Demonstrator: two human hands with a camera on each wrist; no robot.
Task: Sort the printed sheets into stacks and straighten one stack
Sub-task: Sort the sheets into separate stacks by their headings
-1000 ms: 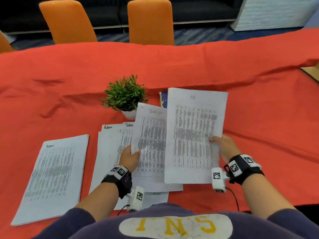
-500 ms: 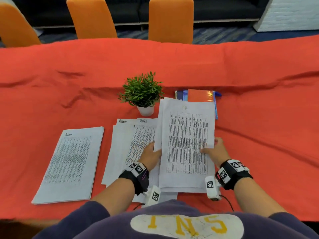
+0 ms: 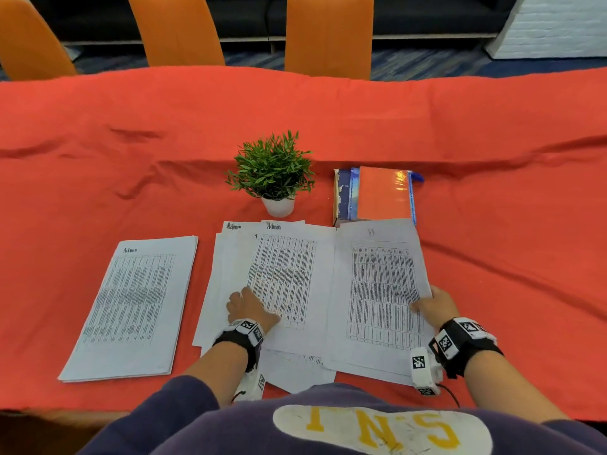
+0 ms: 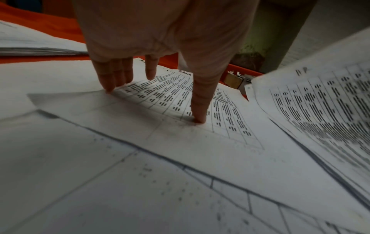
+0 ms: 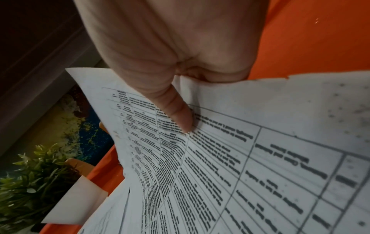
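Printed sheets lie in three groups on the red tablecloth. A squared stack headed "Admin" lies at the left. In the middle is a loose, fanned pile, also headed "Admin". My left hand presses on that pile with straight fingers and thumb. At the right, a printed sheet lies low over the pile's right edge. My right hand pinches its right edge, thumb on top and fingers hidden underneath.
A small potted plant stands just behind the middle pile. A pile of books with an orange cover lies behind the right sheet. Three orange chairs stand at the far edge. Bare cloth stretches to the right.
My right hand has carried its sheet down and to the right, off the middle pile. My left hand has let go of the raised sheet and now presses flat on the pile.
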